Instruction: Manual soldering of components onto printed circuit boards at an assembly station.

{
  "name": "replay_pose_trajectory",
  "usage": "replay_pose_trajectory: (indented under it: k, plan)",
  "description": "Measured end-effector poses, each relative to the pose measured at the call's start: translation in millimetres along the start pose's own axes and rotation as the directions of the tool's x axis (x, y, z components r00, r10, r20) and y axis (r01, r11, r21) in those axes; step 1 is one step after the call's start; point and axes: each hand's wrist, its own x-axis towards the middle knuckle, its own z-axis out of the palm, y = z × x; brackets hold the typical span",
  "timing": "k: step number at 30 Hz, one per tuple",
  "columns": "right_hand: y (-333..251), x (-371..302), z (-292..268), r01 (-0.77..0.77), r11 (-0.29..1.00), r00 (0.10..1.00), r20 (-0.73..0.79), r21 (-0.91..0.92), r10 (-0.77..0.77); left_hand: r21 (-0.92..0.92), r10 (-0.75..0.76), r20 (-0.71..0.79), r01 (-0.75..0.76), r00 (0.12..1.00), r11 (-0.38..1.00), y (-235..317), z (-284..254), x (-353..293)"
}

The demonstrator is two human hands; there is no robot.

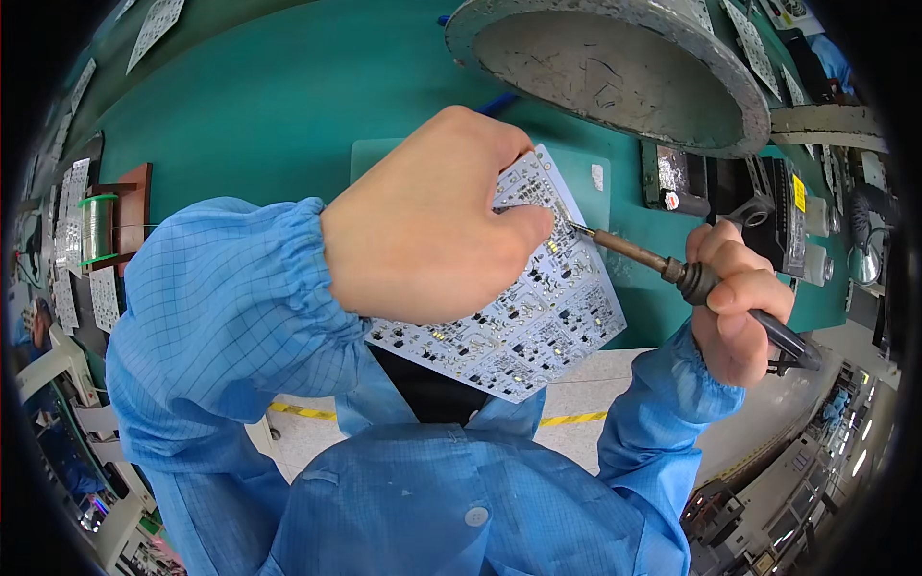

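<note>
My left hand (437, 226) is closed on the upper left part of a white circuit board (538, 317), thumb lying over its face. Small black and metallic parts cover the board, which sits tilted near the bench's front edge. A soldering iron (639, 254) with a brown shaft and dark handle is gripped in my right hand (740, 302). Its thin tip is at the board's upper right area, close to my left thumb; whether it touches cannot be made out. The back of my left hand hides part of the board.
A wide grey fume hood (605, 82) hangs over the far right of the green bench mat (259, 106). A solder wire spool (97, 230) stands on a holder at left. Under the board lies a green pad (597, 206). A black soldering station (792, 216) is at right.
</note>
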Motion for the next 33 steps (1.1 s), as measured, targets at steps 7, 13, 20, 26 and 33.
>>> replay_pose_trajectory:
  k: [7,13,20,26,33]
  plan:
    - [2.8,-0.4,2.0,0.018,1.0,1.0,-0.007,-0.004,-0.018,0.02,-0.02,-0.008,0.02,1.0,1.0,-1.1,-0.8,-0.8]
    - [2.8,-0.7,0.6,0.021,1.0,1.0,-0.006,-0.001,-0.021,0.034,-0.02,-0.008,0.021,1.0,0.999,-0.1,-0.5,-0.8]
    - [2.9,-0.3,0.0,0.032,0.999,0.999,0.004,-0.009,-0.032,-0.004,-0.009,-0.006,0.009,1.0,1.0,-1.6,-0.8,-1.6]
    - [3.9,-0.6,-2.5,0.032,0.999,0.999,0.02,-0.019,-0.031,-0.004,0.019,-0.012,-0.019,1.0,1.0,-5.7,-0.5,0.1]
    - [-6.0,-6.3,-8.8,-0.037,0.998,0.996,0.075,-0.058,0.041,-0.112,0.045,-0.067,-0.052,0.997,0.992,-11.4,1.2,-1.0]
